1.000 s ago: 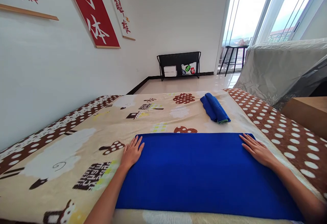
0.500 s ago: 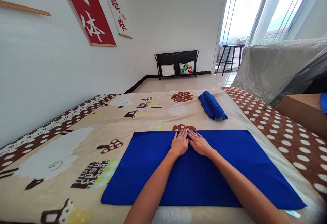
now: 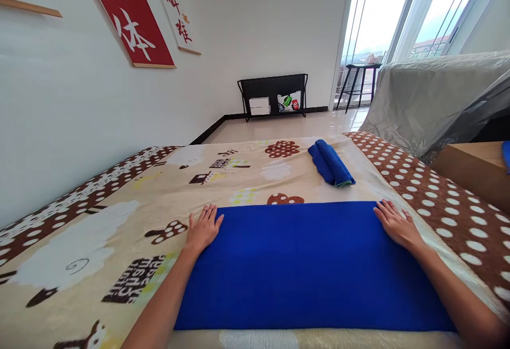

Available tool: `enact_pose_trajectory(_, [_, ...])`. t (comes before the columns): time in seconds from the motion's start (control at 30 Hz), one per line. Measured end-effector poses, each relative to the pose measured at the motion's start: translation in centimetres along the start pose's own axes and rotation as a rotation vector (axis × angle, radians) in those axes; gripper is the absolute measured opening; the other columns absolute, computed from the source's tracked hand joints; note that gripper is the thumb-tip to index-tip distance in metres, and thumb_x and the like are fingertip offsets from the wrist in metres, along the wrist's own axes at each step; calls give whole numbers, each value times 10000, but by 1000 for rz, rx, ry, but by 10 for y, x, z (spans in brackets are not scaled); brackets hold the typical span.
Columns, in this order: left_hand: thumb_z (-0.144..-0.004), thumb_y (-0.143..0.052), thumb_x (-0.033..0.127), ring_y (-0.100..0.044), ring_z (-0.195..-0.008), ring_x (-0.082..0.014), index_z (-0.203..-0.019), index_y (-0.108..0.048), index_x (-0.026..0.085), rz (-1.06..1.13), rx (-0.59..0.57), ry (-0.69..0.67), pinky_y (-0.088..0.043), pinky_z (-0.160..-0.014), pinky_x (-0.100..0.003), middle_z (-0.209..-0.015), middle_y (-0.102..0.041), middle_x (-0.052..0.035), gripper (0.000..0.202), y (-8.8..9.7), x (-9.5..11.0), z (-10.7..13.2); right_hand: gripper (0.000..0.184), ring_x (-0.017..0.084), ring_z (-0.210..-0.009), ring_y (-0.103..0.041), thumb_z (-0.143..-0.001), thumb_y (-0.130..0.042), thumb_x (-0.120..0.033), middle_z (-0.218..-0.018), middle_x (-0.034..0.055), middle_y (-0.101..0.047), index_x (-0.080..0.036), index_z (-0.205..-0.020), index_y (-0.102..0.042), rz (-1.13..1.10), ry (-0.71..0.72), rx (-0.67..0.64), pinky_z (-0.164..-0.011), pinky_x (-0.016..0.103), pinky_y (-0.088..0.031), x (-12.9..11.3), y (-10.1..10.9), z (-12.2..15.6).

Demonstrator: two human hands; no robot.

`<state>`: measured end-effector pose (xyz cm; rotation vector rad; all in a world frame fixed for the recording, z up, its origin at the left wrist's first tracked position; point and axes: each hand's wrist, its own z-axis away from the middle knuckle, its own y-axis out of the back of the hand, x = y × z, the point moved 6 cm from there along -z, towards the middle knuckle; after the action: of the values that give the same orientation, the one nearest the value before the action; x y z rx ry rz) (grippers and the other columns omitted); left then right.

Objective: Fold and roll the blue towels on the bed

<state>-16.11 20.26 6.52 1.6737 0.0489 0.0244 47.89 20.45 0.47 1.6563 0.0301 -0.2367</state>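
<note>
A blue cloth (image 3: 303, 269), shaped as a wide flat rectangle, lies on a cream patterned blanket (image 3: 239, 184). My left hand (image 3: 204, 227) rests palm down at the cloth's far left corner, fingers stretched out and partly on the blanket. At the far right corner my right hand (image 3: 398, 225) lies flat in the same way, fingertips on the edge. Neither hand grips anything. Beyond the cloth, towards the right, a rolled blue cloth (image 3: 331, 163) with a green edge sits on the blanket.
Brown polka-dot borders (image 3: 442, 200) run along the blanket's sides. A wooden surface (image 3: 478, 160) with a bit of blue on it stands at the right. Behind it is plastic-covered furniture (image 3: 430, 99). A black rack (image 3: 273, 94) stands against the far wall; a black stool (image 3: 360, 83) is by the window.
My hands have slid apart from the middle of the cloth's far edge, the left one to the left corner and the right one to the right corner. The rolled cloth stays put.
</note>
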Motion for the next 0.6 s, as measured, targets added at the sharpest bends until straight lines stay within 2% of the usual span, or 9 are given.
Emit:
enact_pose_trajectory(0.1, [-1021,-235,388,-147,-1518,-245,-1558,-223,114,29,26,-205,-67,-1211,-566,-1621,-192,-114,602,3,93,18,805,219,-1536,13,-950,-48,-656,-1572,18,-66,-182,-1559,-276,5,134,59,-1274,550,5,-90,0,23])
enact_pose_trajectory(0.13, [-1028,-220,413,-150,-1518,-206,-1568,-192,150,47,13,-297,-112,-1224,-518,-1626,-190,-75,602,2,128,28,771,176,-1540,11,-951,-60,-667,-1571,-18,-50,-242,-1569,-236,2,216,51,-1298,500,-6,-124,-4,36])
enact_pose_trajectory(0.2, [-1031,-211,467,-131,-1518,-146,-1579,-132,219,82,-15,-471,-166,-1233,-435,-1634,-157,-2,606,-3,190,52,674,77,-1534,-49,-957,-77,-675,-1562,-98,-43,-384,-1561,-149,-7,386,2,-1324,382,-110,-186,-14,66])
enact_pose_trajectory(0.27, [-1030,-212,497,-126,-1516,-123,-1579,-116,250,109,-40,-595,-194,-1231,-394,-1636,-138,29,610,-8,230,75,622,28,-1520,-99,-960,-95,-678,-1553,-138,-45,-455,-1541,-97,-12,503,-49,-1309,311,-198,-221,-23,93])
enact_pose_trajectory(0.3, [-1030,-216,503,-133,-1515,-120,-1577,-120,265,120,-49,-633,-200,-1230,-388,-1635,-141,37,604,-9,239,84,609,26,-1516,-119,-961,-103,-677,-1551,-144,-47,-471,-1534,-91,-13,533,-67,-1301,307,-221,-226,-26,102])
enact_pose_trajectory(0.37, [-1032,-232,504,-166,-1509,-123,-1572,-133,308,133,-56,-661,-206,-1229,-392,-1631,-163,50,583,-11,232,97,602,55,-1515,-149,-966,-110,-667,-1553,-132,-49,-468,-1534,-101,-10,530,-81,-1291,344,-238,-211,-27,110])
enact_pose_trajectory(0.43, [-1033,-251,496,-204,-1503,-151,-1569,-131,332,137,-52,-624,-212,-1222,-435,-1628,-186,35,573,-12,195,103,620,111,-1517,-164,-969,-100,-654,-1560,-98,-51,-429,-1547,-123,-4,462,-74,-1278,416,-234,-166,-23,110])
enact_pose_trajectory(0.53, [-1037,-260,460,-250,-1492,-234,-1575,-146,284,112,-18,-420,-249,-1176,-539,-1616,-241,-51,578,-18,98,113,678,177,-1513,-180,-959,-88,-666,-1565,-56,-87,-366,-1564,-151,12,325,-32,-1249,495,-229,-72,-19,115])
enact_pose_trajectory(0.6, [-1023,-276,487,-257,-1490,-221,-1567,-167,341,47,36,-168,-250,-1175,-522,-1613,-266,-5,573,-24,21,125,697,170,-1503,-211,-940,-97,-695,-1555,-65,-152,-379,-1553,-200,19,253,53,-1253,474,-240,-9,-20,128])
